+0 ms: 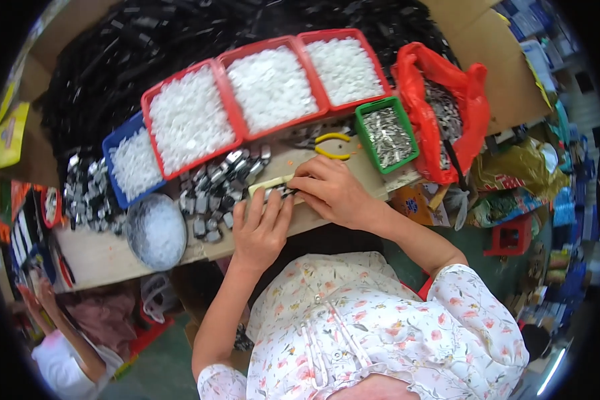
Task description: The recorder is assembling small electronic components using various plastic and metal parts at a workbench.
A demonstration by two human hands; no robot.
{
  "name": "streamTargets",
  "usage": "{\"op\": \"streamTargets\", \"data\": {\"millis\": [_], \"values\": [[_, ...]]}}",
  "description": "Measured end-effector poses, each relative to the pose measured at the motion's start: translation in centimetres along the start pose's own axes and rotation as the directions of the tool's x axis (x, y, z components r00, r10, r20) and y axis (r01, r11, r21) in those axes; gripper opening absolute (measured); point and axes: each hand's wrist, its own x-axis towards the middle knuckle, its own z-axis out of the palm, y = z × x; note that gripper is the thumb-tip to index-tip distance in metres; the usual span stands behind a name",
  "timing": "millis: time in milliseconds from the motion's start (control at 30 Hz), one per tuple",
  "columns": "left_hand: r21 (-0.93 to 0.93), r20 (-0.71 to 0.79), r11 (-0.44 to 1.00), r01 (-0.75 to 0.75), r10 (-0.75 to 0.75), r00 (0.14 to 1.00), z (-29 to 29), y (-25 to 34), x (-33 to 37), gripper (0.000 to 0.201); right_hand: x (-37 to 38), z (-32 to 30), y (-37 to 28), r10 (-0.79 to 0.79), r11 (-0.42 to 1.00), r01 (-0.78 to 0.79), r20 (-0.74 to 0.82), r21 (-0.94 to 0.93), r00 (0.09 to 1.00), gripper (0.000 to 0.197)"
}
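A narrow cream block [268, 185] with small dark and shiny metal pieces along its near side lies at the front of the worktable. The fingers of my left hand [261, 230] are bent over its near side and hold it. My right hand [337, 193] is closed in a pinch at the block's right end, its fingertips hiding what lies between them. Just left of my hands is a loose pile of black-and-silver small parts [210, 193]. Yellow-handled pliers [332, 147] lie beyond my right hand.
Red trays [273, 87] of white pieces stand behind, with a blue tray [135, 167] at their left. A green bin [387, 135] of metal pins and a red plastic bag [440, 107] are to the right. A round bowl [156, 231] stands left. Another person's hands [39, 300] show lower left.
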Motion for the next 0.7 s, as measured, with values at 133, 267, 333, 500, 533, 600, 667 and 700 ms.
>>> {"op": "streamTargets", "data": {"millis": [133, 267, 333, 500, 533, 600, 667, 700], "values": [[-0.097, 0.055, 0.995, 0.0, 0.006, 0.998, -0.6, -0.4, -0.3, 0.03, -1.7, -4.2, 2.8, 0.113, 0.99, -0.124, -0.156, -0.064, 0.981, 0.019], [-0.201, 0.034, 0.979, 0.041, -0.035, 0.999, -2.0, 0.2, 1.2, 0.026, -4.3, -8.6, 6.7, 0.286, 0.929, -0.335, -0.272, -0.154, 0.919, 0.019], [-0.231, 0.028, 0.973, 0.018, -0.012, 1.0, -2.1, 0.1, 3.6, 0.025, -5.2, -9.1, 8.2, 0.332, 0.855, -0.409, -0.271, -0.319, 0.904, 0.013], [-0.391, -0.008, 0.92, -0.038, 0.038, 0.999, 1.5, -0.6, 13.8, 0.022, -5.3, -9.2, 9.7, 0.368, 0.84, -0.445, -0.277, -0.311, 0.888, 0.009], [-0.388, -0.008, 0.921, -0.029, 0.028, 1.0, 1.7, -0.7, 15.3, 0.021, -5.0, -8.9, 9.5, 0.351, 0.852, -0.429, -0.282, -0.299, 0.893, 0.008], [-0.349, -0.093, 0.934, -0.081, 0.052, 0.994, 4.1, -1.5, 18.4, 0.015, -4.4, -8.6, 9.5, 0.332, 0.867, -0.406, -0.273, -0.289, 0.903, 0.009], [-0.339, -0.039, 0.937, -0.078, 0.069, 0.997, 7.2, -2.4, 20.7, 0.008, -4.1, -8.6, 9.8, 0.333, 0.864, -0.403, -0.26, -0.3, 0.907, 0.009], [-0.285, -0.03, 0.955, -0.082, 0.076, 0.997, 9.4, -3.2, 20.9, 0.004, -3.9, -8.4, 10.0, 0.326, 0.873, -0.389, -0.243, -0.294, 0.914, 0.008]]}}
